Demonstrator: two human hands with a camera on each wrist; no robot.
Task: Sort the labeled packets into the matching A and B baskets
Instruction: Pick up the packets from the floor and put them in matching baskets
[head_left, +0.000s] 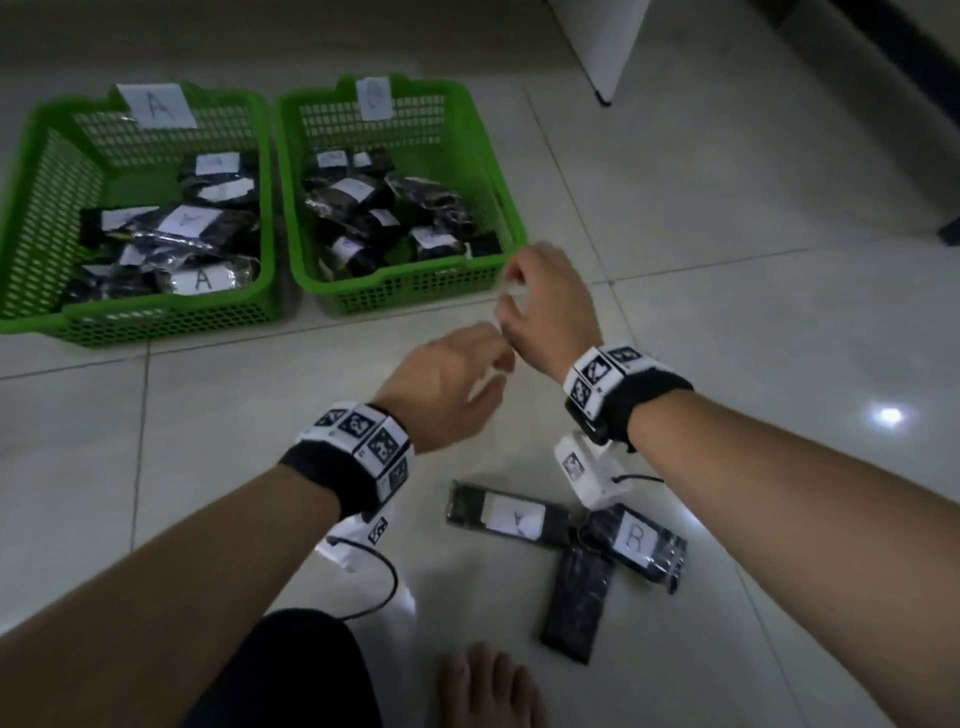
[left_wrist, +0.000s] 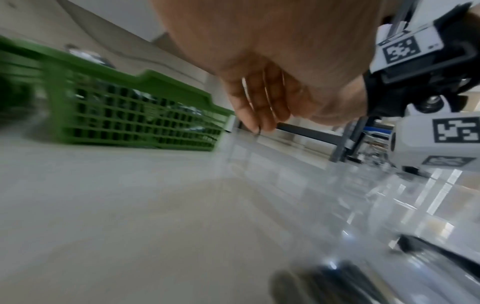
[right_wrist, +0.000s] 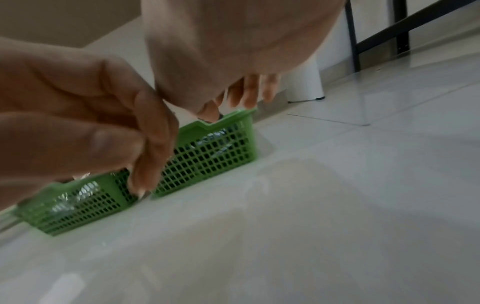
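Basket A stands on the floor at the back left and basket B right beside it, both green and holding several black packets with white labels. Three black packets lie near my foot: one labelled A, one labelled B, and one showing no label. My left hand and right hand hover close together in front of basket B, above the floor. Their fingers hang loosely and hold nothing. The wrist views show the baskets' mesh walls.
Glossy pale floor tiles spread out to the right of the baskets. A white cabinet stands at the back right and a dark furniture foot at the right edge. My bare foot and black-clad knee are at the bottom.
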